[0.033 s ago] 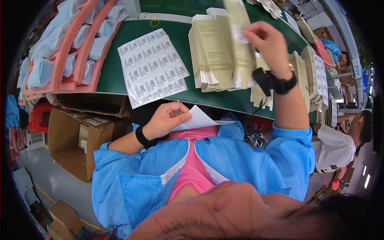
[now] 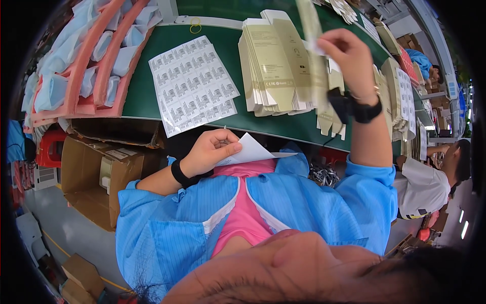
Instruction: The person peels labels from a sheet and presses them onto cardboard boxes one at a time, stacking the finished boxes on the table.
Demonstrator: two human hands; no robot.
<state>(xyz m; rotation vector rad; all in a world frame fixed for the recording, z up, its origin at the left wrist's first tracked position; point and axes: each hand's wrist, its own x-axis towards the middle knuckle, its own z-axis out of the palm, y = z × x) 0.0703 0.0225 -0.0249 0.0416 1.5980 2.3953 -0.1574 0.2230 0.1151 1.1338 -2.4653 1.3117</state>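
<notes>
While the left hand (image 2: 216, 147) pinches a folded white sheet (image 2: 253, 150) by the tummy, the right hand (image 2: 347, 55) holds a blurry, pale green flat carton (image 2: 317, 71) beside a carton stack (image 2: 266, 66) with tiny print. White label sheets (image 2: 192, 83) with small black marks lie on the green table (image 2: 223, 38).

A light blue jacket (image 2: 319, 213), finely lined in darker blue, has white trim (image 2: 219, 218) along its open front, over a bright pink top (image 2: 238, 215). The left wrist (image 2: 189, 163) wears a black band (image 2: 178, 173); the right wrist (image 2: 365, 90) has a bulkier black strap (image 2: 365, 111) and a thin bracelet (image 2: 376, 90).
</notes>
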